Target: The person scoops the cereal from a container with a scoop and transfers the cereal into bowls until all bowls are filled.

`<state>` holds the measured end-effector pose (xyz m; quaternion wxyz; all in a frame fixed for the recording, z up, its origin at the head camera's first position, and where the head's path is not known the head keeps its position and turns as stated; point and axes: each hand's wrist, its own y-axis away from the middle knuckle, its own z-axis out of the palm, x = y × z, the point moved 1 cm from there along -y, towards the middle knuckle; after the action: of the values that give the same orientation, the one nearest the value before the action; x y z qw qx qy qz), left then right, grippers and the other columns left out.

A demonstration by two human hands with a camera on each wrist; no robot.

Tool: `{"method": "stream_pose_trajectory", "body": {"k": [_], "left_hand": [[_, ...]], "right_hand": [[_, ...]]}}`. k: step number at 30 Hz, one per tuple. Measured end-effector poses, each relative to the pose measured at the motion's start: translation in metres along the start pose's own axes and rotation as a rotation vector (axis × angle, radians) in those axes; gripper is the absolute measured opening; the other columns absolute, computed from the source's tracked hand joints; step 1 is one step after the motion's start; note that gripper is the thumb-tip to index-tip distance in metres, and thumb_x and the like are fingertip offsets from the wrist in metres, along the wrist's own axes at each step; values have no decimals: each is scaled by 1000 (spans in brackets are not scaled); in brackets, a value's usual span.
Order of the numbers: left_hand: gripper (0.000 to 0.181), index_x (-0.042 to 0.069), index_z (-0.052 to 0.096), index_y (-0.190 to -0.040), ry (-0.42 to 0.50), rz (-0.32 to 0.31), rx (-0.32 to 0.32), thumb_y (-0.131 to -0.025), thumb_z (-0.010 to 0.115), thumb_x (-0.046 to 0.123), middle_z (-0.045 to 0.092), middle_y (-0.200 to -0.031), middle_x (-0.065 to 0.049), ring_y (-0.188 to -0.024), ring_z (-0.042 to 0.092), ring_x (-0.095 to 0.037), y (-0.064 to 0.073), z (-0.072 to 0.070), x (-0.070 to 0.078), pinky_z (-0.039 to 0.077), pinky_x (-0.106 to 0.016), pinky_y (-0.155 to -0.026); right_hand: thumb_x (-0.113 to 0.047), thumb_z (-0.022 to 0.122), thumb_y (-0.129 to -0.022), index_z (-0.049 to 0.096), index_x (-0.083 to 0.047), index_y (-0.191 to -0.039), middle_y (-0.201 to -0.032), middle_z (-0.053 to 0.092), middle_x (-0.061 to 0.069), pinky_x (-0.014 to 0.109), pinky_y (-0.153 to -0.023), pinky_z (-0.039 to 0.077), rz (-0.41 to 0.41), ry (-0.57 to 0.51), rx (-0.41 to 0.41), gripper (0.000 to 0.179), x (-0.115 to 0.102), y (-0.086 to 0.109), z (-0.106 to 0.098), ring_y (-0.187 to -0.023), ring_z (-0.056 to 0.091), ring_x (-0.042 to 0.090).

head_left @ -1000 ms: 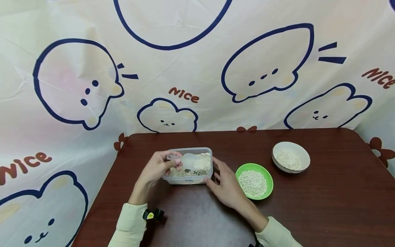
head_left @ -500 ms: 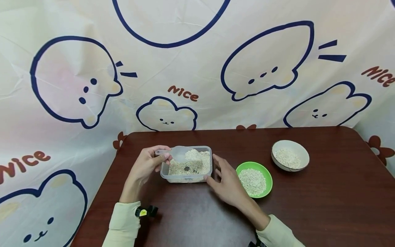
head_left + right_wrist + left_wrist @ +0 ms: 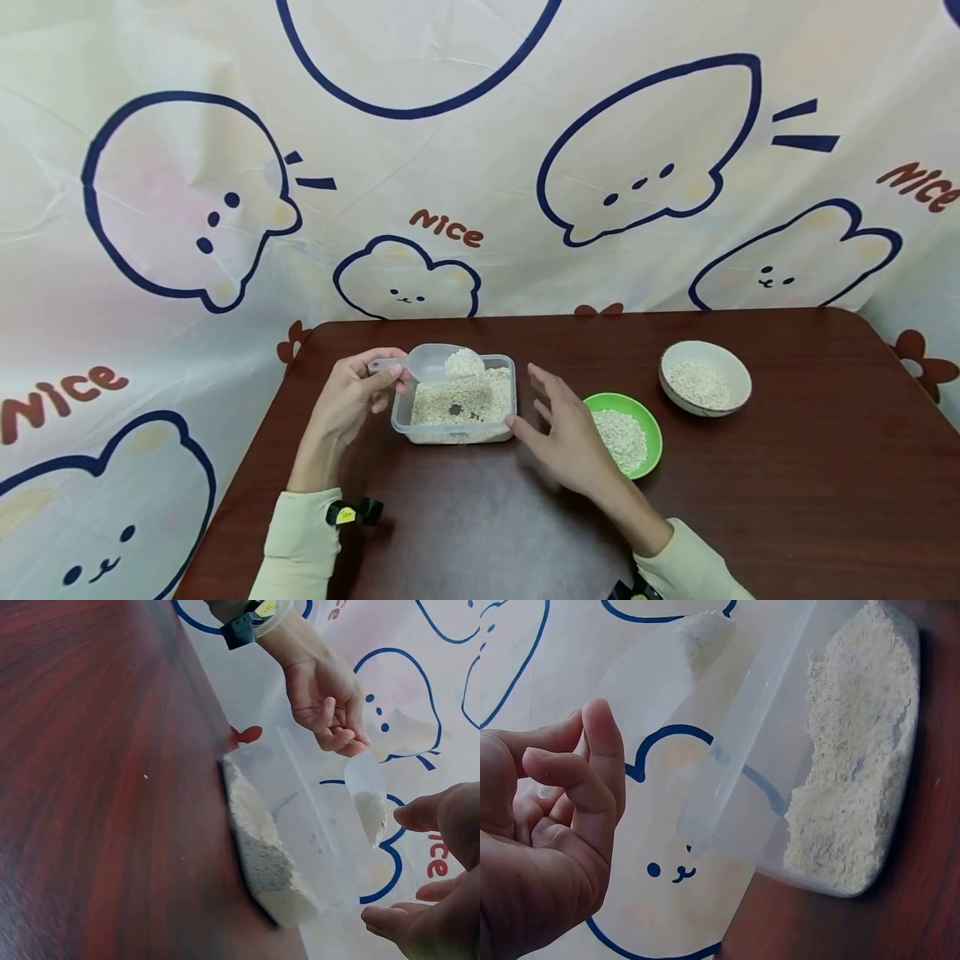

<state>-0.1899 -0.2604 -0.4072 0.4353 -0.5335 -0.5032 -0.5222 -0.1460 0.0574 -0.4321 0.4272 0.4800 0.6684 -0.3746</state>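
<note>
My left hand (image 3: 343,400) pinches the handle of a clear plastic scoop (image 3: 431,363) between thumb and fingers. Pale flakes that look like oats (image 3: 464,363) are heaped at the scoop's front end. The scoop is raised over the back left of a clear rectangular plastic box (image 3: 453,436), which holds more of the same flakes. In the right wrist view the loaded scoop (image 3: 367,795) hangs above the box wall. My right hand (image 3: 564,429) is beside the box's right end, fingers spread and relaxed, thumb close to its front right corner.
A green plate (image 3: 655,450) of flakes lies just right of my right hand, partly hidden by it. Farther back right stands a white bowl (image 3: 738,379), also with flakes. The dark wooden table (image 3: 810,467) meets a printed cloth backdrop (image 3: 510,167) at its far edge.
My left hand has drawn the scoop left and up out of the box, bringing a heap of flakes. My right hand has come slightly away from the box to the right.
</note>
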Motion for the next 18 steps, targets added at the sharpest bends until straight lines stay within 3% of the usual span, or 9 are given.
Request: {"method": "stream_pose_trajectory", "body": {"k": [7, 18], "left_hand": [[11, 8, 74, -114, 46, 8, 16, -107, 66, 10, 78, -88, 0, -73, 70, -12, -3, 9, 4, 43, -18, -50], [12, 5, 72, -115, 76, 27, -26, -107, 64, 7, 78, -86, 4, -72, 71, -8, -14, 46, 14, 40, -19, -49]], "right_hand": [[-13, 77, -100, 35, -2, -165, -167, 43, 20, 42, -117, 48, -29, 12, 36, 77, 1, 1, -17, -155, 45, 39], [-18, 76, -102, 33, -2, -166, -170, 38, 21, 45, -117, 48, 13, 94, 70, 79, 7, 11, -53, -155, 45, 40]]}}
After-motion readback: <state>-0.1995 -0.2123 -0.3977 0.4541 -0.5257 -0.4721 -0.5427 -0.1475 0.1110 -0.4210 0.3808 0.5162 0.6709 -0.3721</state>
